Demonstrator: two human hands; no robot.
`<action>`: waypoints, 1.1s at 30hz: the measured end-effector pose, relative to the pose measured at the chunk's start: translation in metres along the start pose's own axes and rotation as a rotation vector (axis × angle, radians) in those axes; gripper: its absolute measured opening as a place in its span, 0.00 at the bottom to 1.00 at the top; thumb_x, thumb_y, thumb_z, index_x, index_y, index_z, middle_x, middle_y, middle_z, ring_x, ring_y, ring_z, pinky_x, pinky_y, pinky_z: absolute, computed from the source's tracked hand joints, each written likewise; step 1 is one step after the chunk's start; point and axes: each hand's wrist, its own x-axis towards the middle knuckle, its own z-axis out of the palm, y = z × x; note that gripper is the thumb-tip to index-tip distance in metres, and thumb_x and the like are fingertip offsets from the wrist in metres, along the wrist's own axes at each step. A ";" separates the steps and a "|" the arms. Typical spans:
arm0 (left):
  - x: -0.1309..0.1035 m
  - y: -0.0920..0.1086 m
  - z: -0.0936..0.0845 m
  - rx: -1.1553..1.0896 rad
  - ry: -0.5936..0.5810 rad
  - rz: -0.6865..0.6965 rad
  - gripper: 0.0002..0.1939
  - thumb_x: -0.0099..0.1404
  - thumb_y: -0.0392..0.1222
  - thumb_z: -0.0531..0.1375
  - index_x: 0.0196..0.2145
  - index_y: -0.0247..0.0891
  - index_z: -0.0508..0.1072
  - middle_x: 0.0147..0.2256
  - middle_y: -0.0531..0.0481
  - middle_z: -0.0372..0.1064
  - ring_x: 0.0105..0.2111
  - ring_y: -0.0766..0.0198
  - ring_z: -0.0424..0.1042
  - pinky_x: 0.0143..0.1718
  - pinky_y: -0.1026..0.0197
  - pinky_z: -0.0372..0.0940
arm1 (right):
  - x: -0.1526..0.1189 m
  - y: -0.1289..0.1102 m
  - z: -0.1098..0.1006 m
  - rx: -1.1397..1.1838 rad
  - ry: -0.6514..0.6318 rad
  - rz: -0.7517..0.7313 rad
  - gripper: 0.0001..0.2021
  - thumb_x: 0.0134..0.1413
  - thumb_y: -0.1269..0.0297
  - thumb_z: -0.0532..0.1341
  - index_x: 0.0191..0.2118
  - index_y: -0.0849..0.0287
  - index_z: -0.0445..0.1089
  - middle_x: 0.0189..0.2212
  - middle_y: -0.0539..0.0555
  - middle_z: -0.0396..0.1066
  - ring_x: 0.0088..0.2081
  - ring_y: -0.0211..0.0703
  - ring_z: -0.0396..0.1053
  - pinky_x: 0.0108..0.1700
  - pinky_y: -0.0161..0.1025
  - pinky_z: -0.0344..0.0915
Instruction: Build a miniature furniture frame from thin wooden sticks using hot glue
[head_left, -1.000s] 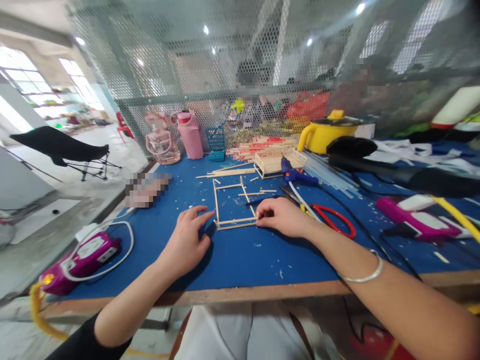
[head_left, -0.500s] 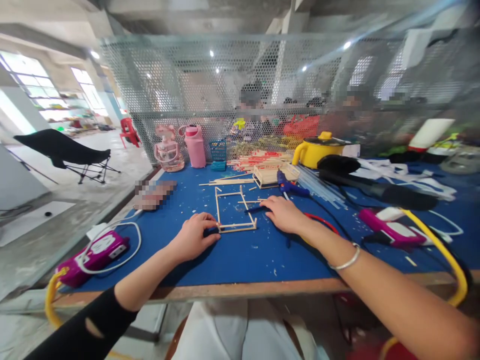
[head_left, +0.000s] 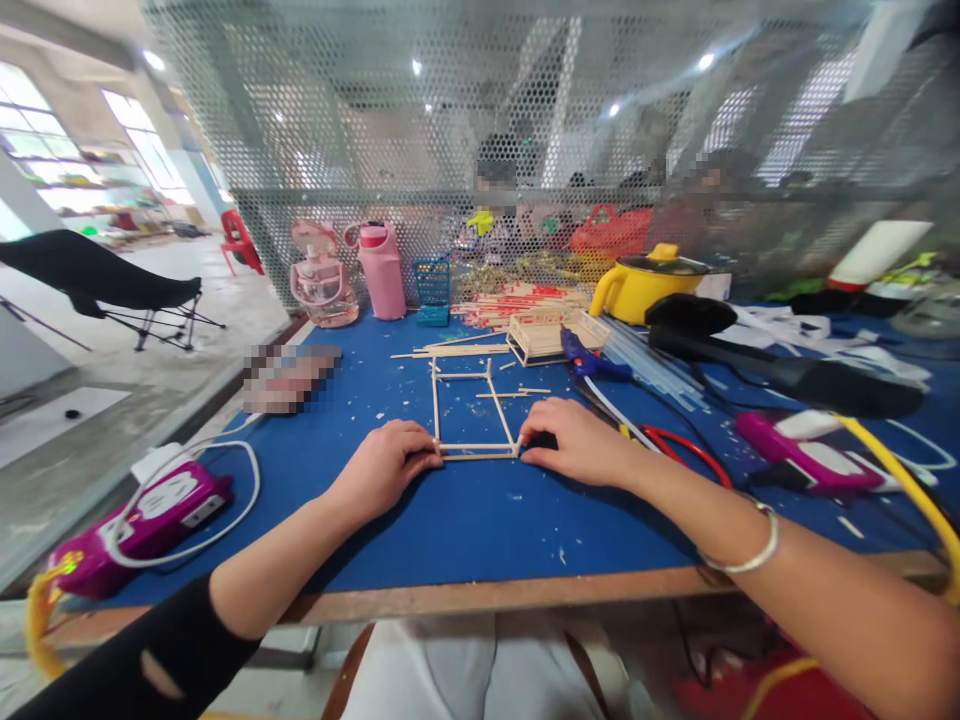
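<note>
"What's each hand holding?"
"Left hand (head_left: 390, 460) and right hand (head_left: 574, 440) pinch the near corners of the wooden stick frame (head_left: 477, 458), fingertips almost together; it extends ahead between them."
"Beyond?"
"Past the right, a blue glue gun (head_left: 609, 369), then a wooden tray (head_left: 559, 340); far past the left, a pink bottle (head_left: 384, 285)."

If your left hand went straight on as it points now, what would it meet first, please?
The left hand would likely meet the frame, whose near left corner its fingers seem to touch.
</note>
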 end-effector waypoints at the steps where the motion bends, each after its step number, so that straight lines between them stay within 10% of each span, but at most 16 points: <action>1: -0.001 0.000 0.000 -0.004 0.003 -0.003 0.07 0.63 0.40 0.59 0.32 0.39 0.77 0.34 0.49 0.75 0.36 0.63 0.71 0.39 0.63 0.63 | 0.003 0.001 0.002 0.006 0.001 -0.005 0.05 0.51 0.62 0.63 0.32 0.57 0.72 0.33 0.54 0.72 0.39 0.46 0.67 0.44 0.43 0.61; 11: -0.006 0.010 0.001 0.014 0.042 -0.029 0.08 0.65 0.40 0.57 0.34 0.39 0.76 0.35 0.49 0.73 0.36 0.64 0.70 0.38 0.64 0.64 | -0.003 0.034 -0.010 0.083 -0.157 -0.028 0.06 0.55 0.67 0.58 0.37 0.60 0.71 0.37 0.57 0.71 0.41 0.46 0.67 0.45 0.43 0.62; 16: -0.008 0.011 0.001 -0.017 0.066 -0.011 0.08 0.65 0.42 0.57 0.35 0.39 0.76 0.35 0.50 0.73 0.35 0.66 0.71 0.38 0.66 0.64 | 0.001 0.015 -0.008 0.151 -0.104 -0.050 0.23 0.49 0.63 0.64 0.53 0.59 0.67 0.45 0.58 0.69 0.46 0.48 0.66 0.50 0.44 0.60; 24: -0.016 0.020 0.001 0.056 0.105 0.024 0.09 0.64 0.43 0.58 0.36 0.40 0.78 0.34 0.50 0.75 0.34 0.66 0.72 0.36 0.66 0.65 | 0.023 0.015 0.005 0.237 -0.151 -0.237 0.06 0.55 0.67 0.61 0.36 0.60 0.75 0.33 0.53 0.72 0.37 0.40 0.67 0.42 0.36 0.61; 33: -0.011 0.035 -0.013 -0.121 0.242 -0.123 0.09 0.64 0.44 0.58 0.34 0.39 0.77 0.35 0.50 0.74 0.35 0.66 0.71 0.39 0.66 0.63 | 0.008 0.010 -0.013 0.611 -0.012 0.013 0.10 0.52 0.60 0.62 0.37 0.60 0.74 0.33 0.52 0.74 0.36 0.40 0.69 0.41 0.37 0.63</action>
